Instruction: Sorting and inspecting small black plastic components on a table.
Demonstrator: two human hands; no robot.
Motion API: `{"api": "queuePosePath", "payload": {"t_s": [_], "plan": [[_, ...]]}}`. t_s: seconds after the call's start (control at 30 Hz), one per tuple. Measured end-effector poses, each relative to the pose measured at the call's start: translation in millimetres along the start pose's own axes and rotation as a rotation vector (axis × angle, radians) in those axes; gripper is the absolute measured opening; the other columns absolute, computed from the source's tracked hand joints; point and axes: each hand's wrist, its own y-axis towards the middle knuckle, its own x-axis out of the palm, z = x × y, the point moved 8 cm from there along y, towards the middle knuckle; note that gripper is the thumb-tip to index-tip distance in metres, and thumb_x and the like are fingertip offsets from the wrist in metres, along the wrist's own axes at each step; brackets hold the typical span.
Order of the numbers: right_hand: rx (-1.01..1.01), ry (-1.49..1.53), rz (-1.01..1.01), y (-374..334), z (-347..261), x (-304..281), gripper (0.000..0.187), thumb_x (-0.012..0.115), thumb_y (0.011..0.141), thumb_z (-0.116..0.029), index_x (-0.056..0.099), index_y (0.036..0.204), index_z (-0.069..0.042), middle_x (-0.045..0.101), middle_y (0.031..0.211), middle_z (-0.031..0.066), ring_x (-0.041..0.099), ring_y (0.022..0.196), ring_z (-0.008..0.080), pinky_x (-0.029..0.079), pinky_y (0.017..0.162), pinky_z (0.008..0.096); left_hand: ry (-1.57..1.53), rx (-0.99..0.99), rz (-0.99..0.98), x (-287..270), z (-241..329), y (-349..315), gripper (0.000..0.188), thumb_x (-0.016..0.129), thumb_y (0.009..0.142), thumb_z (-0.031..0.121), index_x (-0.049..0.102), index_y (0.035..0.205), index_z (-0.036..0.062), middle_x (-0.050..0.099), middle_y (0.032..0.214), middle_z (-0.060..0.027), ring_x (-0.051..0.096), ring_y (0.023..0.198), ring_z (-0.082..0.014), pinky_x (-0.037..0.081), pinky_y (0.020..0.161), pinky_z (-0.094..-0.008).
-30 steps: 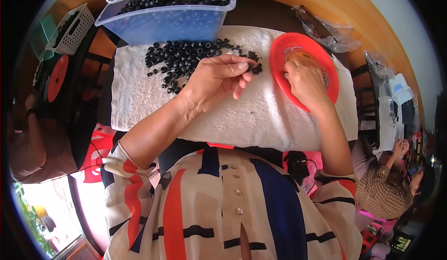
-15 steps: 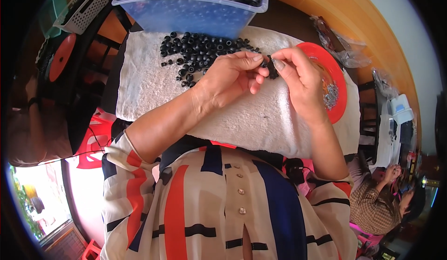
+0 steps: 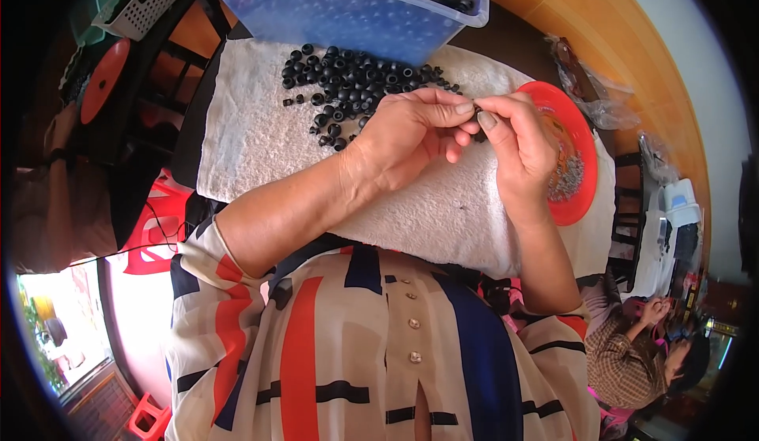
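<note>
My left hand [image 3: 407, 133] and my right hand [image 3: 523, 145] meet above a white towel [image 3: 261, 133], fingertips together. Between the left thumb and fingers sits a small black part [image 3: 477, 114], mostly covered. The right thumb and forefinger pinch against it; whatever they hold is hidden. Just beyond the left hand, a pile of small round black parts with holes [image 3: 348, 85] spreads over the towel. Right of my right hand stands a red plate [image 3: 587, 145], with small silvery metal pieces [image 3: 568, 176] gathered on it.
A clear plastic bin [image 3: 340, 18] full of black parts stands at the far edge. Clear plastic bags [image 3: 605, 105] lie at the far right. A white basket [image 3: 146, 6] and red stool [image 3: 154, 231] are at left. Other people sit at left and lower right [image 3: 632, 362].
My fingertips have come closer together, covering more of the black part. The view has shifted slightly, so the bin, pile and plate appear a little further right.
</note>
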Motion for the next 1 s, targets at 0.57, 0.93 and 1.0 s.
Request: {"api": "queuePosePath", "payload": {"t_s": [0.57,0.93,1.0], "plan": [[0.149,0.166,-0.042,-0.8,7.6,-1.1,0.007,0.059,0.091,0.004,0.062,0.097,0.004,0.060,0.085,0.0065,0.063,0.075,0.0118,0.050,0.068,0.0238,0.137,0.022,-0.009,6.3,6.3,-7.7,0.013,0.058,0.094,0.004,0.060,0.104,-0.0033,0.068,0.090,-0.0143,0.065,0.075,-0.0177,0.053,0.059,-0.0287],[0.235,0.204,0.029,-11.6,19.2,-8.0,0.008,0.062,0.090,0.001,0.061,0.098,0.003,0.063,0.089,0.0043,0.062,0.079,0.0089,0.050,0.072,0.0223,0.202,-0.019,-0.006,8.8,1.7,-9.0,0.014,0.060,0.093,0.004,0.063,0.104,-0.0039,0.066,0.090,-0.0115,0.064,0.074,-0.0165,0.053,0.059,-0.0274],[0.297,0.289,0.044,-15.7,26.0,-6.0,0.008,0.062,0.090,0.001,0.061,0.098,0.002,0.063,0.089,0.0037,0.062,0.080,0.0082,0.050,0.072,0.0216,0.181,-0.021,0.002,6.2,1.3,-8.4,0.014,0.060,0.093,0.005,0.063,0.104,-0.0036,0.066,0.089,-0.0106,0.064,0.074,-0.0165,0.052,0.059,-0.0271]]}}
